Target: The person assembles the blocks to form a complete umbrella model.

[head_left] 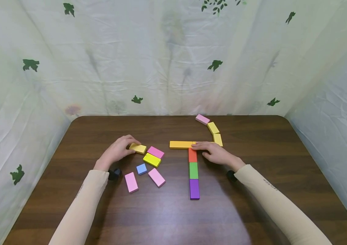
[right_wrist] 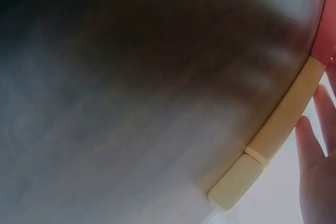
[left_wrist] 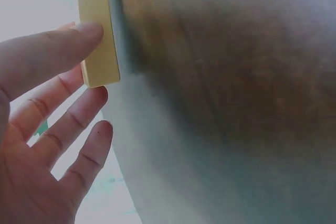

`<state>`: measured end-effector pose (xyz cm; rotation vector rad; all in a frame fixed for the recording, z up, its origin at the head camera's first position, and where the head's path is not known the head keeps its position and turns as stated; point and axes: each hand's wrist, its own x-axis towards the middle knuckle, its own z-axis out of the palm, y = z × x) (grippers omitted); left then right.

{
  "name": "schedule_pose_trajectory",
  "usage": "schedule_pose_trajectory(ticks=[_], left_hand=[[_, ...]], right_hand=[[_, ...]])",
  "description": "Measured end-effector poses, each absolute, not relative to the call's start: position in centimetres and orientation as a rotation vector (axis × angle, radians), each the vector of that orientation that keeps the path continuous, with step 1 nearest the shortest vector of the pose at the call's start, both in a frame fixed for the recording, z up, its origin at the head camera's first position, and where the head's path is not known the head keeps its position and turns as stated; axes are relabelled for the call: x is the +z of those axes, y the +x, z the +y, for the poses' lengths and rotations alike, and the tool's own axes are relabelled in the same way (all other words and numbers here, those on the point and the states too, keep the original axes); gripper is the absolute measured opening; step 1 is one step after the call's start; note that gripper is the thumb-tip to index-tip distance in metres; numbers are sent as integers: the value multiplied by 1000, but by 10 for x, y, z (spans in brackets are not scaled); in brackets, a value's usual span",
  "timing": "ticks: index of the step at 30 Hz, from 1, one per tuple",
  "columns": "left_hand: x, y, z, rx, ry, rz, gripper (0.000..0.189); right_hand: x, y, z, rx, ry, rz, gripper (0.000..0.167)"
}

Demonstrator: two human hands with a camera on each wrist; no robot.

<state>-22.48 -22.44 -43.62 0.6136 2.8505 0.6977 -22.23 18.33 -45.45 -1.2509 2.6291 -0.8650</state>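
Note:
My left hand pinches a pale yellow block between thumb and fingers; in the left wrist view the other fingers spread below the block. On the table, my right hand rests with extended fingers over a row of orange blocks, partly covering it. From that row a red block, a green block and a purple block run toward me. Two pale yellow blocks and a pink block curve away from the row's right end.
Between the hands lie loose blocks: a bright yellow block against a pink block, a small blue block and two more pink blocks. A patterned cloth hangs behind the brown table.

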Motion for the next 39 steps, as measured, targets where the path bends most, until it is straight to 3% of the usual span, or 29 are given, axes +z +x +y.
schedule_pose_trajectory(ticks=[8, 39], left_hand=[[-428, -233, -215, 741, 599, 2857, 33], [-431, -302, -109, 690, 672, 2858, 29]], right_hand=[[-454, -222, 183, -873, -1254, 2627, 43], [-457, -224, 183, -893, -1204, 2628, 43]])
